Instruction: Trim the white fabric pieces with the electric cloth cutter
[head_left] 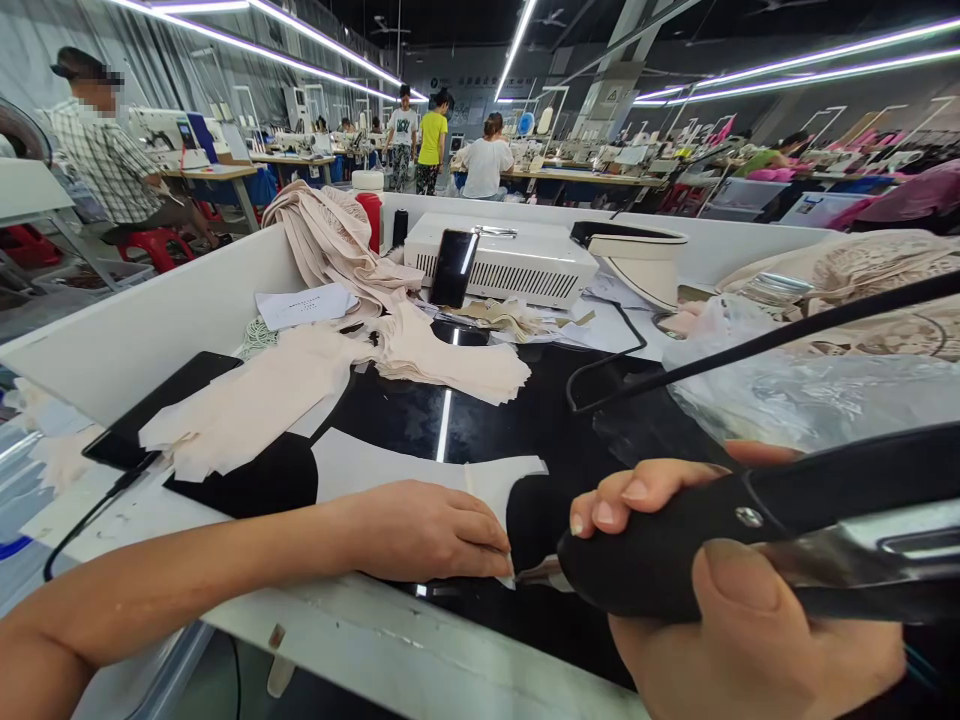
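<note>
My left hand [424,530] reaches in from the left, back up, fingers pressed together at the lower right edge of a white cut piece [390,472]. Its thumb is hidden. The white piece lies on a glossy black surface [390,410] between dark rounded shapes. My right hand [742,610], close to the camera, is closed round a black tool [660,550] with a rounded end, a screw and a metal part along its side. The thumb is in front and the fingers are over the far side. A small pale strip [544,573] shows between the two hands.
Stacked beige fabric pieces [450,355] lie beyond my hands. Behind them are a phone [454,268], a white vented box [502,255] and a red thread cone [369,215]. A black bent rod [772,345] crosses the right, near clear plastic [825,390]. People work farther back.
</note>
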